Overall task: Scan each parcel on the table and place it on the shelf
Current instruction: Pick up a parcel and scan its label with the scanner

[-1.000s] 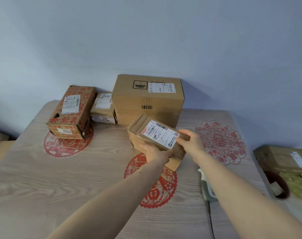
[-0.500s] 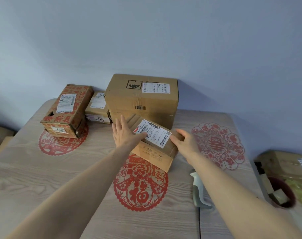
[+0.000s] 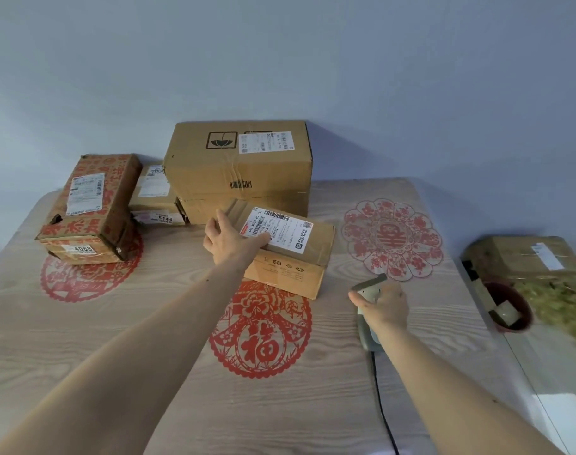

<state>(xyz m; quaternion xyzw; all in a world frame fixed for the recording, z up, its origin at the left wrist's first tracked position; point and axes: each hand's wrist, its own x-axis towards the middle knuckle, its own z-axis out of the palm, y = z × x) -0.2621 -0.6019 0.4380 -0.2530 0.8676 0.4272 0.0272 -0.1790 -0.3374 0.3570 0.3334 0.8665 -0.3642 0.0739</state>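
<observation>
Cardboard fills our view: we count four parcels on the table [image 3: 83, 339] and a fifth box [image 3: 526, 257] off its right edge, beside a dark red pot [image 3: 510, 310]. Our left hand [image 3: 227, 241] rests on the near-left top corner of the small parcel [image 3: 290, 257], fingers straight and loosely spread, the thumb lying across the white label [image 3: 276, 229]. That parcel lies flat, label up, just right of those fingertips. Beyond the fingertips stands the big box [image 3: 240, 172], touching the small one's far side. To their left sits a flat parcel [image 3: 155, 198] marked 5144, and farther left the red-printed box [image 3: 93, 208] marked 4068, tilted on its base.

Our right hand [image 3: 383, 307] lies over the grey scanner [image 3: 367, 323], fingers curled round its head; whether it is lifted off the wood we cannot tell. One black cable [image 3: 383, 415] trails from it toward us. Three red paper-cut designs show on the tabletop: one under the printed box, one [image 3: 260, 333] between our wrists, one [image 3: 391, 238] beyond the right fingers.
</observation>
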